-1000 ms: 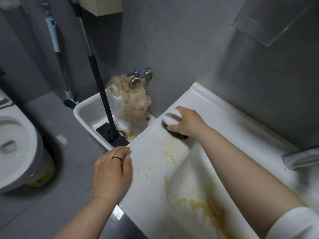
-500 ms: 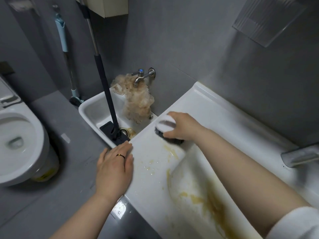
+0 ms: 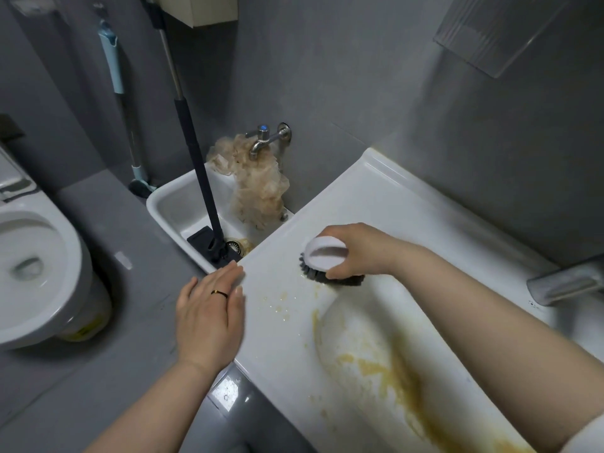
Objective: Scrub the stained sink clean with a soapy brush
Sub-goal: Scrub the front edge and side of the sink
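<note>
My right grip is closed over the white domed top of the brush, fingers curled down its far side, and the dark bristles sit on the flat ledge of the sink just at the far lip of the bowl. My left grip holds nothing; the fingers are straight and the tips lie at the sink's front corner, though I cannot tell how much weight is on them. Most of the work looks undone: thick yellow-brown stains run down the bowl, and small spatters dot the ledge between my two grips. I see no suds on the bristles, so I cannot say how soapy they are; with too little soap I would likely smear the muck about rather than lift it. The glazed surface looks wet, so a hard stroke could send the brush skidding over the lip into the bowl, or let my left fingertips slide off the corner towards the low basin where the mop stands. Quick strokes could also flick dirty drops onto the grey wall or the floor. My right forearm crosses over the bowl, and the white sleeve hangs near the worst of the stain, so reaching deeper may soil it.
</note>
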Motion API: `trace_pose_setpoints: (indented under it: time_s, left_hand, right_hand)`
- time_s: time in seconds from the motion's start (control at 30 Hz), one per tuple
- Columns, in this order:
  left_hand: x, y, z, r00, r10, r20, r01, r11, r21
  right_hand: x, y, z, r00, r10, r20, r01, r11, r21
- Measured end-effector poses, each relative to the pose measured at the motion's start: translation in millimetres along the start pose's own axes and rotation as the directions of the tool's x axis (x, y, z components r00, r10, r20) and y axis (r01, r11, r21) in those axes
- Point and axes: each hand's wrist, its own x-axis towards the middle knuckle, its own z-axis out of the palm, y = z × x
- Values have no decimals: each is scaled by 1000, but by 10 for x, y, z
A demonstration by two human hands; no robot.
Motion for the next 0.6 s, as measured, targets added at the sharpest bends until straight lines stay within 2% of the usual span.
trace_pose_setpoints:
  time_s: [0.07, 0.13, 0.2, 0.27, 0.33, 0.43, 0.53, 0.6]
  left_hand:
    - [5, 3, -1, 1000, 2, 0, -2, 1000, -3]
    - [7, 7, 2, 1000, -3, 0, 3, 1000, -8]
    - [7, 10, -1, 1000, -5, -5, 5, 1000, -8]
    - [8, 6, -5, 1000, 1, -7, -1, 1000, -4]
    - [6, 3, -6, 1000, 0, -5, 0, 1000, -3]
    - [14, 12, -7, 1000, 3, -6, -3, 1000, -1]
    - [4, -19, 6, 1000, 8, -2, -8, 1000, 7]
    - [-2, -24, 4, 1000, 10, -9, -10, 1000, 5]
  right_hand:
    - [-15, 97, -49, 996, 57, -70, -55, 998, 26]
    - [111, 123, -61, 972, 115, -203, -103, 992, 66]
    - [249, 27, -31, 959, 119, -258, -94, 990, 107]
    - [271, -96, 37, 980, 29, -198, -18, 998, 54]
    - [151, -151, 104, 995, -56, -78, 55, 998, -27]
    - [-61, -17, 81, 998, -55, 8, 55, 998, -34]
    - [-2, 111, -21, 986, 94, -141, -92, 996, 20]
    - [149, 54, -19, 956, 151, -251, -134, 987, 85]
